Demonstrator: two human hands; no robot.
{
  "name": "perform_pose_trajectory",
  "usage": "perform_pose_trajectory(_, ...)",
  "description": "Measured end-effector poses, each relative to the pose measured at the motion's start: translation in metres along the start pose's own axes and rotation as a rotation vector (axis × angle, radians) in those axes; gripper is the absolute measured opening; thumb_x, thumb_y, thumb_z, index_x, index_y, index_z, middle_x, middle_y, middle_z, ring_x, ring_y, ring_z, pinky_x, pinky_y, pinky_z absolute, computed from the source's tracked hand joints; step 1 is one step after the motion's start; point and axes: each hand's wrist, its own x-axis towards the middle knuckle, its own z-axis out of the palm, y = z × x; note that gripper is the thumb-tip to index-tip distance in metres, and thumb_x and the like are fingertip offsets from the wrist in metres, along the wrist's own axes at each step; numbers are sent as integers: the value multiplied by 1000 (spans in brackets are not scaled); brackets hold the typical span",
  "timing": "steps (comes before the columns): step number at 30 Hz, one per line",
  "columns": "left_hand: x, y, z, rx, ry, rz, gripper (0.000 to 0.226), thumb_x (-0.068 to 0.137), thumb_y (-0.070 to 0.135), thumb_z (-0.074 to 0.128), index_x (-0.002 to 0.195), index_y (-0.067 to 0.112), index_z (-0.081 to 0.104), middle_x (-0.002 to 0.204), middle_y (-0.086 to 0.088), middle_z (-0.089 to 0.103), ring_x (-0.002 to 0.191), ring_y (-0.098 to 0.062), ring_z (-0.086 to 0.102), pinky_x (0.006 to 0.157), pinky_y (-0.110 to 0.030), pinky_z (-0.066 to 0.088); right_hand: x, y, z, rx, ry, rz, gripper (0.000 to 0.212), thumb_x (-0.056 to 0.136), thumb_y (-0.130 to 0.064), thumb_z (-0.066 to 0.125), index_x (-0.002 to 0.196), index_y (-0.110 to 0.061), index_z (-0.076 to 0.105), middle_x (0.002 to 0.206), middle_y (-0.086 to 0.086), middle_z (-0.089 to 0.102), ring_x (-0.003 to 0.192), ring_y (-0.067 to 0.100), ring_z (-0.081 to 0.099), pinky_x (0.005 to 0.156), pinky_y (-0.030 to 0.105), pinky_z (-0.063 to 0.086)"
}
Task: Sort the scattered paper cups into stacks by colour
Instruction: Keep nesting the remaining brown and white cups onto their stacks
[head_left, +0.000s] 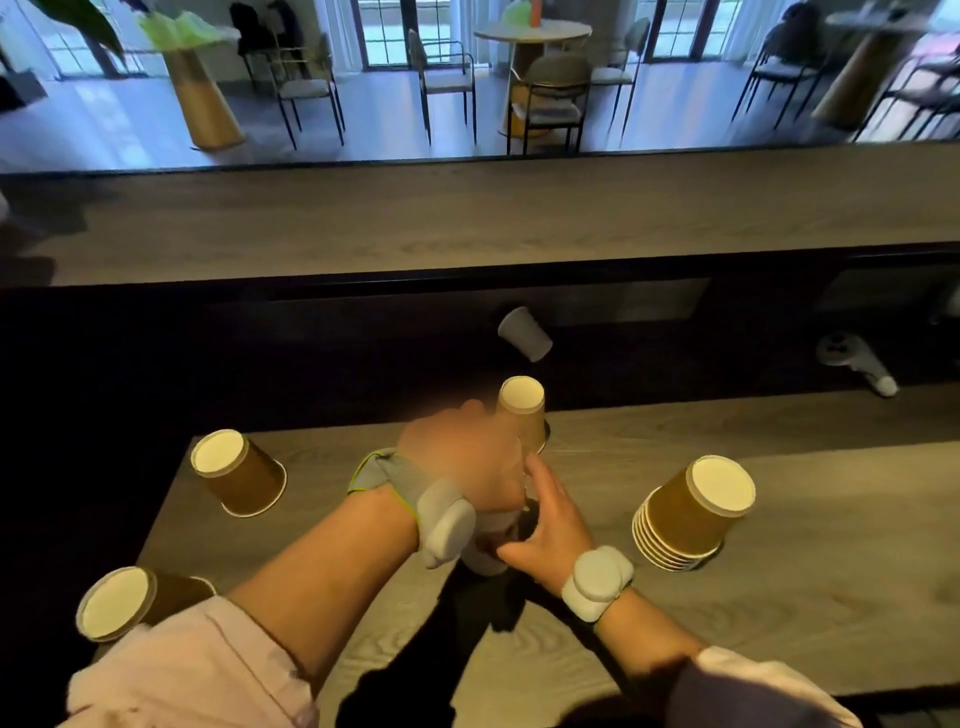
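Cups: brown ones stand upside down across my wooden table (779, 597), white bottoms up.
Brown stack (688, 512): several nested, to my right, well inside the table with bare wood all around it.
Far brown cup (522, 410): right at the table's back edge, just beyond my left hand.
Left brown cup (239, 473): close to the table's left corner, tilted in view.
Near-left brown cup (117, 603): at the left edge, beside my pink sleeve (197, 670).
Grey cup (524, 332): lying on its side in the dark gap behind the table, apart from the rest.
Left hand (462, 462): curled from above over something pale in the middle; blurred, so I cannot tell how firm the hold is.
Right hand (545, 525): fingers spread, touching the same pale thing low down from the side; whether it grips, I cannot tell.
Pale thing (485, 558): mostly hidden by my hands; looks like grey cups.
Open room: the widest bare wood is near me on the right.
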Motion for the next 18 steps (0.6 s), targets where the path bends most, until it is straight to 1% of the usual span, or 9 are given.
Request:
perform_pose_trajectory(2,3,0,13,-50,-46,35,60,62,59,49,120,47,37,89,2,47,90,-25,60,62,-28,37,4,-8,6,15,2,-21,98,54,-39,79,137,-41,28,137,-7,48,124,10,48,97,30,49)
perform_pose_trajectory(4,3,-8,27,-218,-129,24,74,62,64,52,128,55,21,106,1,56,103,-27,58,72,-28,41,6,-13,10,58,29,-29,81,53,-41,74,119,-62,32,115,-17,57,106,2,57,84,22,53)
perform_pose_trajectory(5,-1,-14,34,-358,-165,6,81,60,68,55,129,60,13,113,4,57,108,-24,56,77,-27,42,7,-11,12,67,37,-31,75,56,-38,73,114,-64,33,108,-20,59,99,1,59,80,19,53)
perform_pose_trajectory(7,-11,-30,51,-644,-102,-125,70,59,71,55,122,63,25,105,13,57,102,-18,57,79,-21,46,7,-5,15,68,15,-20,67,63,-30,73,113,-56,38,107,-16,61,98,4,60,78,15,50)
perform_pose_trajectory(9,-16,-48,70,-809,52,-409,40,72,60,57,101,33,49,97,3,62,88,-21,62,77,-35,54,5,2,19,66,-9,11,66,66,-27,77,120,-41,41,113,-13,60,104,5,57,79,8,45)
perform_pose_trajectory(10,-18,-56,79,-823,79,-549,33,77,54,57,85,23,51,90,-3,65,83,-25,63,78,-41,54,5,5,22,63,-16,29,68,66,-28,78,122,-37,41,115,-13,59,106,4,56,79,6,42)
perform_pose_trajectory(13,-23,-66,100,-779,-139,-700,45,80,56,54,64,15,60,79,-10,70,81,-32,64,77,-39,49,9,11,22,41,-71,75,75,64,-30,80,125,-37,38,121,-14,55,112,4,51,82,6,38)
perform_pose_trajectory(15,-23,-64,110,-841,-302,-687,57,81,64,47,75,14,74,88,-5,75,90,-26,65,76,-32,41,11,20,15,-10,-160,89,86,61,-30,82,133,-36,35,131,-13,48,121,5,45,93,14,38)
perform_pose_trajectory(18,-19,-64,121,-911,-379,-754,64,80,67,42,106,16,70,109,-3,70,109,-27,59,88,-31,36,13,42,-4,-198,-234,145,89,69,-22,77,144,-23,30,143,-5,36,130,12,37,107,27,35)
